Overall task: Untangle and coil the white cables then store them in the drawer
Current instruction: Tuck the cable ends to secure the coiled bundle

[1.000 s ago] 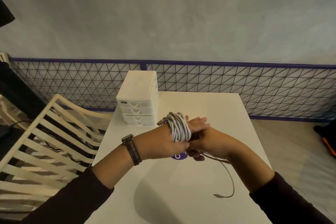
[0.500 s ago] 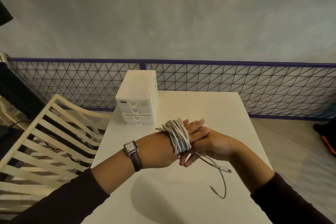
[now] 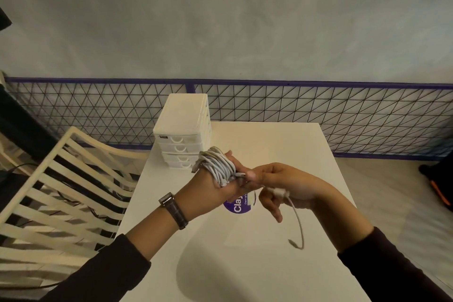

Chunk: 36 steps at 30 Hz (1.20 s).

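Nearest: dark sleeves (image 3: 98,277); watch (image 3: 172,208) on left wrist.
Above table (image 3: 245,272): right hand (image 3: 282,186), thumb and forefinger pinching the loose tail (image 3: 297,223) of the cables, the rest hanging in a curve.
Just beyond, touching it: left hand (image 3: 210,187), fingers fairly straight, carrying cables (image 3: 217,164) wound in a tight coil round the palm.
Under hands: purple sticker (image 3: 239,207).
Far left of table: white drawers (image 3: 182,130), shut.
Left: slatted chair (image 3: 61,179).
Behind: mesh fence (image 3: 318,110), grey wall (image 3: 220,19).
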Available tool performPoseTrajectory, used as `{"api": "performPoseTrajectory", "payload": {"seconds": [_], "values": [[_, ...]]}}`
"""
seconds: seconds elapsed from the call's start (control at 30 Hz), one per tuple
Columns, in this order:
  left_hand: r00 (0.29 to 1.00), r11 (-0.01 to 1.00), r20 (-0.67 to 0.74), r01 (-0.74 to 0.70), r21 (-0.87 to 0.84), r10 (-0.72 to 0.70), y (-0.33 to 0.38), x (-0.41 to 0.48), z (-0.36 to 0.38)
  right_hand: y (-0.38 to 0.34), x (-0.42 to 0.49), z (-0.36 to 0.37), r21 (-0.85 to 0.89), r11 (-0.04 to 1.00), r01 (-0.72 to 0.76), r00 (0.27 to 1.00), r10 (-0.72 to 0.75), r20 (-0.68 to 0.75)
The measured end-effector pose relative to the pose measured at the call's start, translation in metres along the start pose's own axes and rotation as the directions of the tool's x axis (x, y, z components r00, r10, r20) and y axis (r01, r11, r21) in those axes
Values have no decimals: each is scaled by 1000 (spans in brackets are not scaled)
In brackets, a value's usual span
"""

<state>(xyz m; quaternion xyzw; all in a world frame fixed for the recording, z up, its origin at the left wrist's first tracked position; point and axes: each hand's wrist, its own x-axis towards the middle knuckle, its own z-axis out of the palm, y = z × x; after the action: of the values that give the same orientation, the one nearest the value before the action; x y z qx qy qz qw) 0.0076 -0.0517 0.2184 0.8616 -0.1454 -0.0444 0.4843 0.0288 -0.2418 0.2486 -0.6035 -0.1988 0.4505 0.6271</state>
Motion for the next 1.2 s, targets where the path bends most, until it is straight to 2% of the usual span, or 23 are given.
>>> {"api": "performPoseTrajectory", "payload": {"seconds": [0.03,0.1,0.17,0.23,0.33,0.4,0.5,0.57,0.63,0.67,0.73,0.87,0.9,1.0,1.1,1.2], "values": [[999,998,38,13,63,-15,-5,4,2,0,0,-2,-13,1000,0,1000,0,7],[999,999,23,-37,10,37,-1,4,0,0,-1,-4,-41,999,-20,1000,20,5],[1000,997,25,12,-74,-10,-4,3,-3,-2,-2,-2,-117,992,-50,998,46,-38],[998,979,63,40,-201,-28,-2,-1,-5,-6,-3,-1,-192,979,-73,991,49,-127],[980,928,168,157,-339,-105,-2,-4,-9,-10,-4,-7,-281,959,-46,960,-35,-277],[956,840,278,222,-496,-89,-5,-5,-10,-14,-5,-11,-353,936,17,958,-117,-262],[932,641,355,228,-733,74,-3,-11,-8,-21,-7,-9,-419,901,115,948,-225,-223],[907,496,385,259,-829,170,-7,-11,-4,-22,-4,-7,-449,873,189,914,-324,-244],[862,343,440,346,-873,251,-4,-12,1,-17,3,-4,-466,845,264,873,-414,-256],[878,302,392,308,-902,276,-1,-12,3,-12,7,-1,-483,823,299,853,-458,-251],[943,284,281,224,-932,177,7,-17,2,-3,15,5,-489,795,359,818,-521,-245],[968,170,190,163,-972,161,11,-16,1,9,24,23,-268,862,431,828,-496,-262],[965,147,204,181,-972,164,13,-16,1,10,25,27,-247,868,430,828,-488,-276],[974,112,199,187,-976,108,11,-15,1,8,25,32,-233,876,423,831,-477,-285],[976,99,212,206,-974,58,10,-15,-1,7,26,34,-303,872,383,835,-468,-290],[965,97,252,246,-964,66,6,-11,-2,13,29,33,-315,875,368,812,-468,-349]]}}
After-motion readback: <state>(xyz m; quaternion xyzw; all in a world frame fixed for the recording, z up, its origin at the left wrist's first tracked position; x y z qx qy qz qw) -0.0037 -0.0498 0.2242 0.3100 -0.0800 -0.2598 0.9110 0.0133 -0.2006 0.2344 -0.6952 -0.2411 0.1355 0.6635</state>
